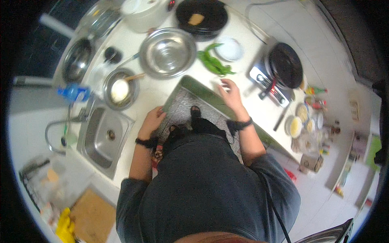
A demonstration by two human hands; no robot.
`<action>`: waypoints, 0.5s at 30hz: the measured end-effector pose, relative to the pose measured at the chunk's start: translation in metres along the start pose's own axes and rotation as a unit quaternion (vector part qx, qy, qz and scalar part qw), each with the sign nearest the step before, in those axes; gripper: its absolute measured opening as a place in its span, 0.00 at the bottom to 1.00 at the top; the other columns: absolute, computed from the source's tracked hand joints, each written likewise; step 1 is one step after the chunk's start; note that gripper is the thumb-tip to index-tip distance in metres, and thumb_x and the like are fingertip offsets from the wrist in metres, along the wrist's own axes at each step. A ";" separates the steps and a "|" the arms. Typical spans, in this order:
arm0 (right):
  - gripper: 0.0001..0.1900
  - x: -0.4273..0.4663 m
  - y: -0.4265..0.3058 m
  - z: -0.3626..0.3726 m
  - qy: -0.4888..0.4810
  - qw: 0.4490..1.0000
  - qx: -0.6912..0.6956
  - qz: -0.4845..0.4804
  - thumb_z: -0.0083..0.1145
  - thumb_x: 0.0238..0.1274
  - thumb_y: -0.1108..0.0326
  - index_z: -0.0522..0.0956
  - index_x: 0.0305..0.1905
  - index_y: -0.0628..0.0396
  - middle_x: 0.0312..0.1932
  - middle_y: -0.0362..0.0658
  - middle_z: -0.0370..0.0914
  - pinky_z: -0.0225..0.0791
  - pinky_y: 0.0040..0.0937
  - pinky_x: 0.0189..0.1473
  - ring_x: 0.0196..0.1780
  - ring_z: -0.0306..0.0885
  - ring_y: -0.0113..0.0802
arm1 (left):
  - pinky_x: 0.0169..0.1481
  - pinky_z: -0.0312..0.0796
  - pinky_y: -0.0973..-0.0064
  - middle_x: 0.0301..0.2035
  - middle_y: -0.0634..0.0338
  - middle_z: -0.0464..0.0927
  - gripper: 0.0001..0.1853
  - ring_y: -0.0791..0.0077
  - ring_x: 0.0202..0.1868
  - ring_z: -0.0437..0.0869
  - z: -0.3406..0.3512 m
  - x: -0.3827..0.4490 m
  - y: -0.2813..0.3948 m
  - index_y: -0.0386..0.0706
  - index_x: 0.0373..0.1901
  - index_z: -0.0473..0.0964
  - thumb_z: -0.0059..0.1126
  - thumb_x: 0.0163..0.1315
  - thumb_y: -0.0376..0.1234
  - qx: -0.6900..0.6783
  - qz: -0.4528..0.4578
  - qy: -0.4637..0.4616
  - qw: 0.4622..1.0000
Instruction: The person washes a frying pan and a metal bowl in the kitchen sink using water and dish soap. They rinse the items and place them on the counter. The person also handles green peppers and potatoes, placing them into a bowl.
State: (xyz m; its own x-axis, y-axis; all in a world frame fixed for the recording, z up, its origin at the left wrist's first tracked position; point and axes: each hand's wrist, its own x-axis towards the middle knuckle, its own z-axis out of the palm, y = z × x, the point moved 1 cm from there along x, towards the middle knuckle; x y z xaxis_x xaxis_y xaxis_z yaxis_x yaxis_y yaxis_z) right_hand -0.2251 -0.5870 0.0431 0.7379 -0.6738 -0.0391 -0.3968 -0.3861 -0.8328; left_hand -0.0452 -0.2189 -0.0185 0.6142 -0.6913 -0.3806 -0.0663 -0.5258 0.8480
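Observation:
My right hand (231, 94) is over the front of the white countertop (194, 70), fingers curled around a small white item (216, 82), perhaps a cloth or tissue; blur hides its exact kind. Just beyond it lie several long green peppers (212, 62) beside a white plate (229, 49). My left hand (153, 120) is at the counter's edge near the sink, fingers bent, with nothing visible in it. A wide stainless steel basin (168, 53) stands between and beyond my hands. Left of it, a smaller metal bowl (107, 98) holds a white round thing (119, 90) and a wooden-handled utensil (135, 77).
At right, a black frying pan (285, 65) sits on a portable cooker (267, 83); a knife (282, 117) and small bowls (294, 127) are nearby. A steel sink (106, 133) is at left. A black pot (202, 18) and white rice cooker (142, 15) stand at the back.

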 end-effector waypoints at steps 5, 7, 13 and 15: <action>0.20 -0.008 0.012 0.014 -0.098 0.991 0.075 0.050 0.64 0.76 0.63 0.79 0.63 0.64 0.51 0.48 0.85 0.77 0.33 0.54 0.51 0.84 0.34 | 0.51 0.80 0.66 0.48 0.43 0.86 0.27 0.61 0.44 0.89 -0.004 0.020 -0.031 0.33 0.70 0.71 0.60 0.75 0.39 -0.092 -0.090 0.161 0.979; 0.19 0.003 0.007 0.025 -0.133 0.984 0.091 0.078 0.63 0.77 0.63 0.79 0.63 0.64 0.50 0.46 0.85 0.76 0.31 0.54 0.49 0.83 0.31 | 0.50 0.81 0.65 0.48 0.43 0.85 0.29 0.61 0.43 0.88 -0.013 0.017 -0.039 0.35 0.74 0.66 0.56 0.77 0.40 -0.215 -0.138 0.248 0.934; 0.19 0.039 -0.031 0.058 -0.276 0.954 0.113 0.023 0.61 0.79 0.63 0.78 0.64 0.63 0.48 0.41 0.84 0.73 0.27 0.52 0.48 0.81 0.27 | 0.58 0.80 0.61 0.55 0.41 0.80 0.28 0.58 0.50 0.85 -0.033 0.000 -0.068 0.37 0.77 0.56 0.40 0.82 0.42 -0.501 -0.165 0.387 0.756; 0.18 0.049 -0.043 0.068 -0.334 0.934 0.123 0.031 0.60 0.80 0.63 0.78 0.64 0.61 0.48 0.39 0.83 0.73 0.26 0.51 0.48 0.80 0.26 | 0.57 0.80 0.61 0.56 0.41 0.79 0.27 0.58 0.50 0.85 -0.050 0.001 -0.083 0.37 0.76 0.55 0.40 0.83 0.42 -0.507 -0.164 0.419 0.736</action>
State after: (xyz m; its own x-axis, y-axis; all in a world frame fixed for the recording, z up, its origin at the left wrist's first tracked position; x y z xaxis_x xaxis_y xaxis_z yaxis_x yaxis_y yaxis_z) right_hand -0.1343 -0.5606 0.0396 0.9262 -0.1141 -0.3593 -0.3735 -0.1484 -0.9157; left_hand -0.0001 -0.1513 -0.0711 0.7633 0.1616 -0.6256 0.5534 0.3361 0.7621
